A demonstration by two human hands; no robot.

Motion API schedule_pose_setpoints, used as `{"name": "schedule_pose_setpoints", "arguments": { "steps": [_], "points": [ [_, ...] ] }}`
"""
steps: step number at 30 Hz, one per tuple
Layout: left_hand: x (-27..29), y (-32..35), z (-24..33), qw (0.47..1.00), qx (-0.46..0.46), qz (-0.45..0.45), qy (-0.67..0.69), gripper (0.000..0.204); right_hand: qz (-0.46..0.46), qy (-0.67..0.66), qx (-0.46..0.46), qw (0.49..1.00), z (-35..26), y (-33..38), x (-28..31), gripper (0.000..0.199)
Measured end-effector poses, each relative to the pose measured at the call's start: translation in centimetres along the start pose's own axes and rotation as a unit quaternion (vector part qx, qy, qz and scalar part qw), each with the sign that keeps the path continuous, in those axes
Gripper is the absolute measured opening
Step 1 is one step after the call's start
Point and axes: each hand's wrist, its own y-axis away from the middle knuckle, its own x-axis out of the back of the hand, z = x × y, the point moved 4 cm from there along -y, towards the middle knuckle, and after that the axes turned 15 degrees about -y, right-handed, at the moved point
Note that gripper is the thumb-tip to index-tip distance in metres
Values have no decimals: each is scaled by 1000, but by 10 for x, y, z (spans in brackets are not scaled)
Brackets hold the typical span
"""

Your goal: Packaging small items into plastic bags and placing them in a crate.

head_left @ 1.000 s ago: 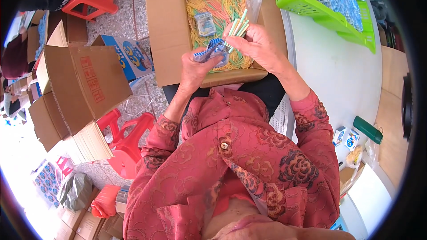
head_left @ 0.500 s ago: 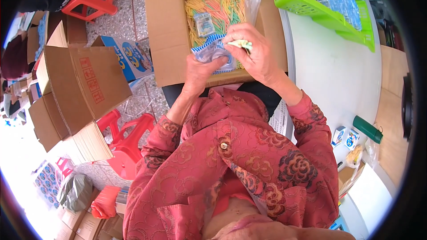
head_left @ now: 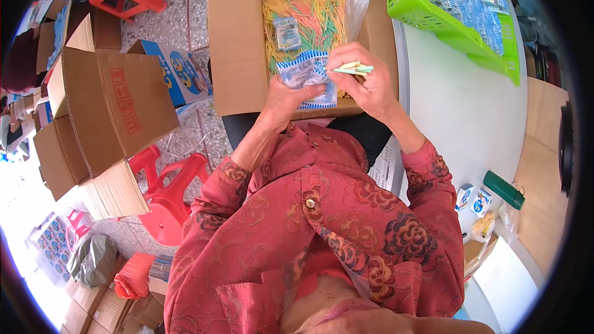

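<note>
2 hands have closed in over the carton (head_left: pixel 238 43): right hand (head_left: pixel 365 83), clamped on a few sticks (head_left: pixel 354 68), now sits at 3 o'clock of the blue-and-white packets (head_left: pixel 306 74) gripped by left hand (head_left: pixel 288 96), so loading looks imminent.

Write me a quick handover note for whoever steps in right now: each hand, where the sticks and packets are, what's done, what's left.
Left hand: holds a blue-and-white packet over the open cardboard box.
Right hand: pinches a few pale sticks at the packet's top.
Loose coloured sticks fill the box; one packet lies on them.
Green basket on the white table holds many blue packets.
Done: sticks gathered. Left: they are not yet inside the packet.
</note>
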Motion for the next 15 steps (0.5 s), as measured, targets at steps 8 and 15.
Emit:
{"name": "schedule_pose_setpoints", "arguments": {
  "steps": [8,15],
  "points": [
    [-3,-1,12,998,3,-23,55,36,3,36,87,996,-8,-4,-2,15],
    [-5,-1,-1,986,79,-62,131,37,-11,47,134,990,-12,-2,-3,20]
  ]
}}
